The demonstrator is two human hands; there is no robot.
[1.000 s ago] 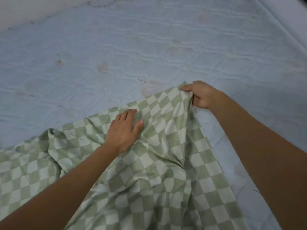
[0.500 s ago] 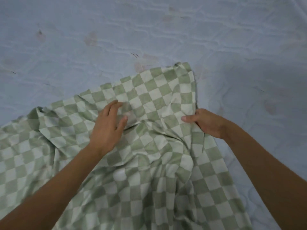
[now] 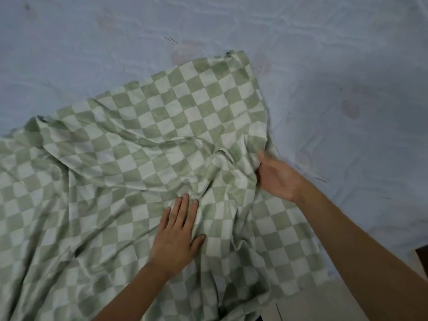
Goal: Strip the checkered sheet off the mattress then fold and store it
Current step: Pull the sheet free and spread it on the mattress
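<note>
In the near right corner lies a strip of pale, beige floor [image 3: 312, 308], with a thin dark line [image 3: 279, 315] across it at the bottom edge. At the right edge sits the corner of a dark brown object [image 3: 422, 257] — too little shows to tell what it is. A pair of short dark strands [image 3: 170, 40] lies far off, left of centre; a few more strands [image 3: 321, 179] lie to the right, about mid-depth — hairs or threads, it is unclear which.
</note>
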